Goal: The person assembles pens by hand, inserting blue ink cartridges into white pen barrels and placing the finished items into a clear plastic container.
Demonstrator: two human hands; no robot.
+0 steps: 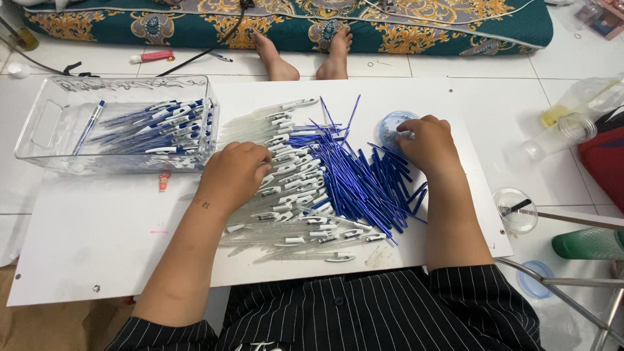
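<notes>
Below, two hands, left hand (235, 174) on pen barrels (286, 188), right hand (426, 142) at one round tub (395, 127)

White tiled floor (468, 65) all round, grout lines showing, even bright light, no hard shadows. Low white board serving as desk (97, 234) lies flat on floor. Along top edge, mattress (422, 26) in teal cover with gold and orange ornament. Black cable (195, 55) trails from mattress across tiles. Pink tube (153, 56) lying on floor near it. Right side: clear plastic cups (562, 133), green bottle (588, 244), red fabric (604, 162), metal frame legs (572, 286) bottom right.
</notes>
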